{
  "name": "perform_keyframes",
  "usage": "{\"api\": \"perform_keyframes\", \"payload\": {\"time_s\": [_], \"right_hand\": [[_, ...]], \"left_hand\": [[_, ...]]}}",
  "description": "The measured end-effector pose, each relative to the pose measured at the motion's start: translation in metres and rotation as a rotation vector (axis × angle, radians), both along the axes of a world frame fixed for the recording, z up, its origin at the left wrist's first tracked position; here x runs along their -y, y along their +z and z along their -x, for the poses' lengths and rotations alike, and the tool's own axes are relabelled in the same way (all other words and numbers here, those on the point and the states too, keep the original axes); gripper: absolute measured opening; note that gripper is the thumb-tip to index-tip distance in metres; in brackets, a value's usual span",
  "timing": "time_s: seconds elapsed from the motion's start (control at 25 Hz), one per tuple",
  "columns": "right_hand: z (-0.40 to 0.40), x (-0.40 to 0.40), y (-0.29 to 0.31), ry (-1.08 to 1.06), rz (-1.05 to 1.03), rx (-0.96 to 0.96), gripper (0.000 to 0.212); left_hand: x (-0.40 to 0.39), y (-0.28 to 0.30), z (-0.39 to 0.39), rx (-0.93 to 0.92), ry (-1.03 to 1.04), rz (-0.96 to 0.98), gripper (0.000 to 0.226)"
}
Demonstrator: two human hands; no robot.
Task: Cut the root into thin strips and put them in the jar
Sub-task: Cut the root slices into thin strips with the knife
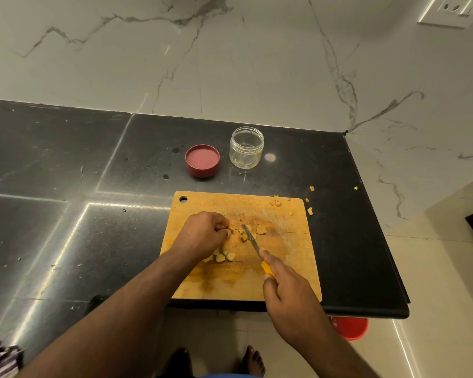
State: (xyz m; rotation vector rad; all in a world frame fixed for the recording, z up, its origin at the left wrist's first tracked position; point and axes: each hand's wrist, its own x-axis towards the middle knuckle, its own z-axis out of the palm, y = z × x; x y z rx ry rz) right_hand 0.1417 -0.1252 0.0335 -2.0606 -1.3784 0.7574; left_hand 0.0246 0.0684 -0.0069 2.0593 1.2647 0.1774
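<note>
Black stone bench (pixel 66 159) stands against a marble wall (pixel 230 64), and on it lies a wooden cutting board (pixel 298 268) with yellow root pieces (pixel 224 257) scattered near its middle. Over the board the left hand (pixel 202 233) has curled fingers that pinch a small root piece (pixel 230 228), while the right hand (pixel 287 293) grips the yellow handle of a knife (pixel 253 242), whose blade points toward more pieces. Behind the board an open glass jar (pixel 246 147) stands upright, just beside its red lid (pixel 202 160), which lies inner side up.
</note>
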Motion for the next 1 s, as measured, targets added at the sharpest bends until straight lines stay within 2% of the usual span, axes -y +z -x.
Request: {"api": "perform_keyframes", "payload": {"time_s": [0.2,0.36,0.72,0.84,1.0], "right_hand": [[-0.003,0.001,-0.002,0.007,0.025,0.007,0.049],[-0.006,0.002,-0.007,-0.027,0.029,0.0,0.048],[0.003,-0.004,-0.007,0.088,0.083,-0.036,0.048],[-0.003,0.0,-0.005,0.027,0.05,-0.081,0.048],[-0.001,-0.008,-0.007,0.014,0.016,-0.039,0.049]], "left_hand": [[-0.002,0.001,0.0,-0.014,0.001,-0.004,0.018],[-0.004,0.001,-0.001,-0.016,-0.024,-0.011,0.022],[-0.004,0.004,0.001,0.005,-0.012,0.007,0.025],[-0.005,0.003,0.001,0.01,0.002,0.03,0.023],[-0.005,0.003,0.001,0.007,0.019,0.041,0.02]]}}
